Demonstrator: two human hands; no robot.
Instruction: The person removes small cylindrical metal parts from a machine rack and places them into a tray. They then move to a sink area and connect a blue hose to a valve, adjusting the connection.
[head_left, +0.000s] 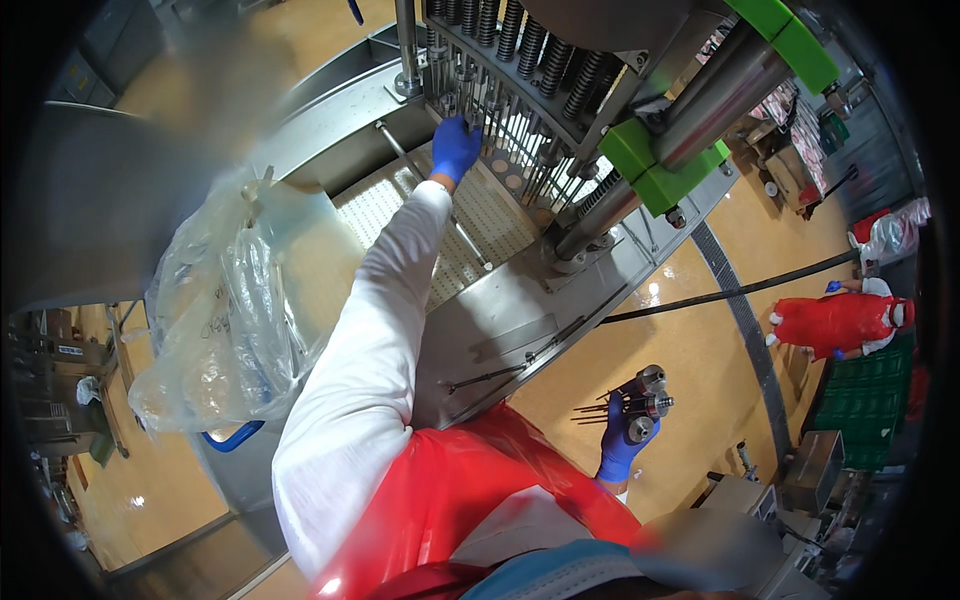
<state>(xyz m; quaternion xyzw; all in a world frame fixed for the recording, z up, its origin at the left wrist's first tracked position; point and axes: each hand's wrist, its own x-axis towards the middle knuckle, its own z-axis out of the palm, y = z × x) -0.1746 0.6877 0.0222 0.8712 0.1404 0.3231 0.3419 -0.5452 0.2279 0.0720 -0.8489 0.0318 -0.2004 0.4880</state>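
Note:
My left hand (456,150), in a blue glove, reaches into a steel machine at the rows of thin metal needles (545,180) under its spring-loaded head (530,55). Its fingers curl at the outer needles; what they hold is hidden. Out to the right, over the floor, my right hand (622,445), also gloved in blue, is closed around several needle holders (650,405), round metal heads with thin needles pointing left. Below my left hand lies a perforated light conveyor bed (385,215), crossed by a metal rod (465,245).
A clear plastic bag (230,310) lies over the machine's left end. Green clamps (650,165) hold a thick steel column at right. A black hose (725,293) runs over the tan floor. Farther right, a person in a red apron (835,322) is near green crates (865,405).

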